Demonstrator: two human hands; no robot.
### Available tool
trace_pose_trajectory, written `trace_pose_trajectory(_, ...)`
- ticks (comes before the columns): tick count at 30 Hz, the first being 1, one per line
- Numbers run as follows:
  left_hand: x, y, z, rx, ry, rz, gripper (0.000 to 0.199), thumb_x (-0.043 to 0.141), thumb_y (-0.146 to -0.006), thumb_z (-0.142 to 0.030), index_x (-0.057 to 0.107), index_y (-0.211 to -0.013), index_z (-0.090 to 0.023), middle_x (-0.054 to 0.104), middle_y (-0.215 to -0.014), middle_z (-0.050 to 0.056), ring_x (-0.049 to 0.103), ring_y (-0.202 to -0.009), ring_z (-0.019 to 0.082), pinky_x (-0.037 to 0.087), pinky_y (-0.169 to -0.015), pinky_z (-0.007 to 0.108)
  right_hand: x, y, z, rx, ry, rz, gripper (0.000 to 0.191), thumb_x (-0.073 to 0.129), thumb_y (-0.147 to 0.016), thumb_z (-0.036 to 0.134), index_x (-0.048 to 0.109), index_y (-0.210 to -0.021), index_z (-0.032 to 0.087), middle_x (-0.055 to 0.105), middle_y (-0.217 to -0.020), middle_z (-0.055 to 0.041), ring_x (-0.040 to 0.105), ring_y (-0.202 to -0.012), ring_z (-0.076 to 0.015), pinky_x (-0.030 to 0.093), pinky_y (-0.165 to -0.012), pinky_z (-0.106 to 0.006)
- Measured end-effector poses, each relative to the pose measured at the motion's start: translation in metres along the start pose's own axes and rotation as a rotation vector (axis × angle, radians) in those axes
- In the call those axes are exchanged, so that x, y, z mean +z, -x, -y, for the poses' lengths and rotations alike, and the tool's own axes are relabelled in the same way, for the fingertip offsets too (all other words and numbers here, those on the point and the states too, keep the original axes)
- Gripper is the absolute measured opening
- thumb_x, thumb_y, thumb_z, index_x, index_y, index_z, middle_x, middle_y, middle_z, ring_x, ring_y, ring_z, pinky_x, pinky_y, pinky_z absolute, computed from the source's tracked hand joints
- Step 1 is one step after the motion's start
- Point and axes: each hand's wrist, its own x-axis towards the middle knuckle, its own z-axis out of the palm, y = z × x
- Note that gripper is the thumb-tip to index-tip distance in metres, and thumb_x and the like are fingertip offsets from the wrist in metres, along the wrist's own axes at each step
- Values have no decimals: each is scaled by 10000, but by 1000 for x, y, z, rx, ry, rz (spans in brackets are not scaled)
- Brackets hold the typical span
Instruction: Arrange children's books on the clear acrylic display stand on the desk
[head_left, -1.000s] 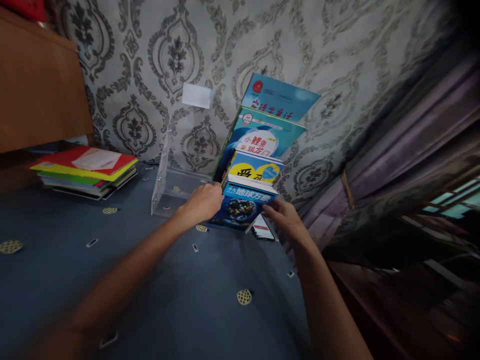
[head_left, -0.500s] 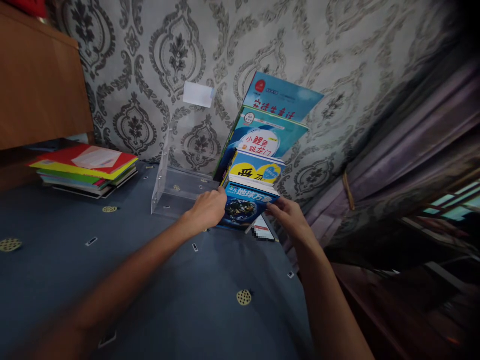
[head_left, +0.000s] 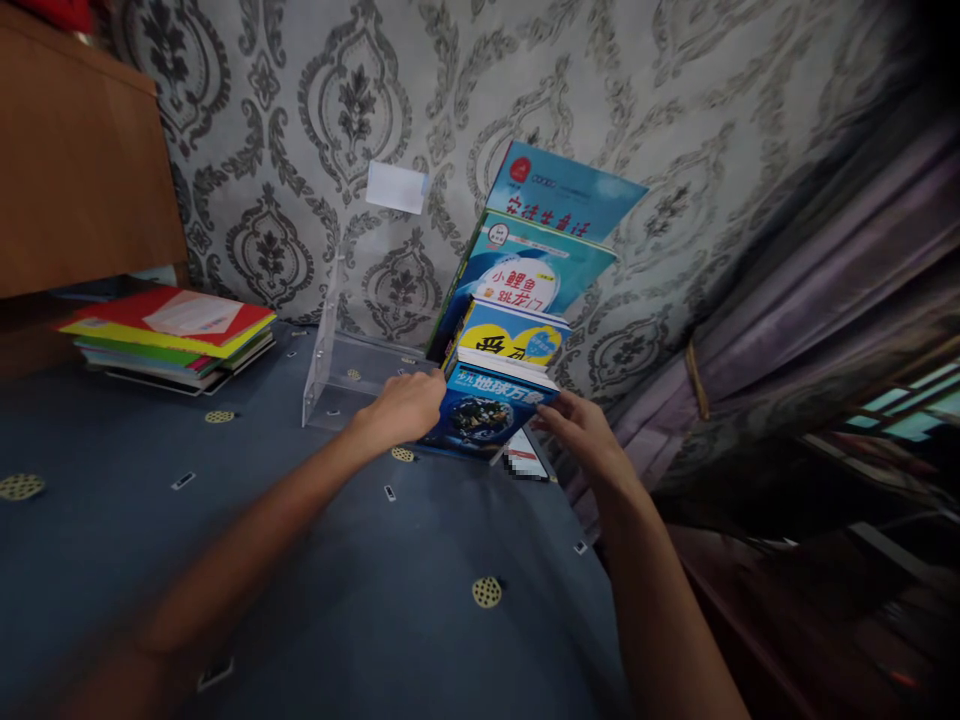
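Note:
A row of upright books stands against the wall, tallest at the back. In front is a dark blue book with a globe on its cover (head_left: 481, 415); behind it come a yellow and blue book (head_left: 514, 335), a teal book (head_left: 544, 262) and a light blue book (head_left: 566, 190). My left hand (head_left: 409, 405) has its fingers closed at the left edge of the books. My right hand (head_left: 577, 425) pinches the right edge of the globe book. Left of the books stands a clear plastic rack (head_left: 319, 375).
At the left lies a stack of books (head_left: 180, 335) with a red one on top, beside a wooden cabinet (head_left: 82, 170). A white card (head_left: 397, 187) is near the patterned wall. A curtain (head_left: 750, 370) hangs at the right. A white item (head_left: 523, 455) lies behind the globe book.
My left hand has shifted slightly left, and more of the globe book's left side shows. My right hand and the other books have barely moved.

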Motion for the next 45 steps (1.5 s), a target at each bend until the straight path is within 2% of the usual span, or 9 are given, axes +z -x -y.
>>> trace_pose_trajectory(4, -14, -1, 18, -40, -31, -10, 287, 436, -931, -140, 631, -1138, -174, 724, -1138, 160, 697, -1066, 289, 539, -843, 381, -11, 0, -1, 82, -71, -54, 638, 684, -706, 431, 616, -1279, 158, 706, -1242, -155, 679, -1138, -324, 612, -822, -414)
trace_pose_trajectory(7, -19, -2, 26, -45, -56, -23, 294, 428, -930, -149, 642, -1129, -177, 720, -1149, 155, 691, -1064, 289, 533, -837, 387, -16, 2, 3, 82, -75, -52, 633, 687, -727, 419, 609, -1302, 167, 696, -1269, -151, 662, -1177, -331, 612, -847, -425)
trace_pose_trajectory(11, -18, -1, 24, -33, -34, -13, 294, 421, -935, -154, 640, -1130, -183, 720, -1144, 150, 691, -1055, 284, 525, -834, 381, -14, 4, 10, 75, -82, -46, 629, 691, -734, 396, 613, -1310, 156, 685, -1293, -155, 649, -1200, -331, 598, -893, -436)
trace_pose_trajectory(15, -18, 3, 13, -30, -11, -11, 280, 412, -952, -171, 605, -1155, -178, 722, -1123, 149, 695, -1039, 281, 523, -819, 369, -12, 5, 12, 62, -76, -31, 622, 688, -743, 393, 616, -1315, 158, 676, -1311, -153, 649, -1198, -330, 596, -876, -435)
trace_pose_trajectory(20, -19, 11, -6, 21, 9, -22, 328, 351, -960, -117, 532, -1234, -117, 718, -1103, 178, 699, -1009, 295, 521, -822, 398, -7, 6, 18, 16, -94, -18, 569, 670, -744, 383, 647, -1263, 152, 728, -1216, -126, 680, -1140, -298, 581, -902, -427)
trace_pose_trajectory(24, -18, 14, -15, 38, -9, 1, 384, 357, -932, -68, 475, -1295, -103, 714, -1122, 183, 696, -1017, 286, 517, -847, 399, -1, 7, 27, -30, -127, 26, 448, 648, -731, 347, 709, -1140, 175, 774, -1073, -83, 727, -977, -257, 593, -858, -396)
trace_pose_trajectory(29, -17, 14, -17, 36, 4, 0, 419, 385, -887, -18, 485, -1286, -93, 709, -1110, 197, 693, -1031, 294, 512, -847, 398, -1, 7, 31, -57, -136, 51, 382, 649, -734, 333, 736, -1077, 189, 785, -982, -63, 730, -891, -237, 600, -798, -368)
trace_pose_trajectory(38, -13, 13, -16, 58, -10, -14, 457, 384, -863, 8, 455, -1308, -70, 698, -1133, 212, 694, -1037, 312, 523, -857, 429, -3, 9, 30, -36, -130, 31, 376, 657, -734, 333, 743, -1064, 174, 784, -959, -59, 727, -841, -215, 599, -766, -345)
trace_pose_trajectory(45, -12, 13, -17, 52, -38, -12, 523, 410, -852, -4, 406, -1370, -75, 702, -1151, 201, 690, -1056, 291, 520, -871, 389, -4, 8, 32, -33, -105, 53, 369, 634, -740, 325, 747, -1056, 172, 782, -948, -62, 724, -845, -220, 599, -771, -346)
